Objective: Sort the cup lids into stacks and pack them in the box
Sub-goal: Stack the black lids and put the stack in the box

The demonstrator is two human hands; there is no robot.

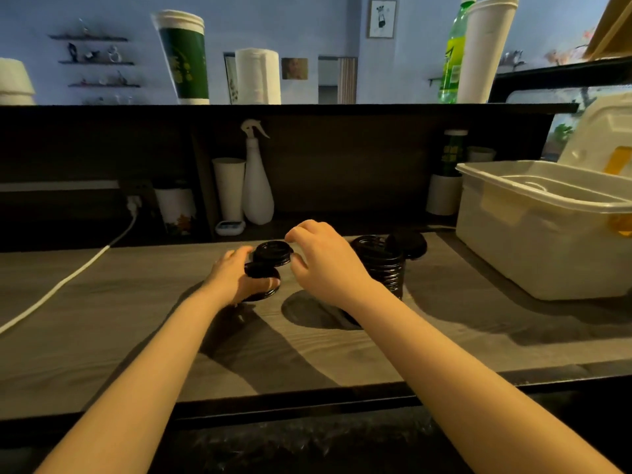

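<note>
On the grey wooden counter (136, 319), my right hand (321, 258) pinches a black cup lid (273, 253) by its right rim, held just above a short stack of black lids (261, 271). My left hand (236, 275) grips that short stack from the left side. To the right stands a taller stack of black lids (379, 265), with one lid (410, 244) leaning behind its top. The open translucent plastic box (533, 234) sits at the right end of the counter, its lid tipped back.
A white cable (68, 278) runs across the counter's left side from a plug on the back panel. A white spray bottle (256, 179), paper cups (228, 189) and a small timer (229, 227) stand against the back. Cups and a green bottle (453, 53) line the upper shelf.
</note>
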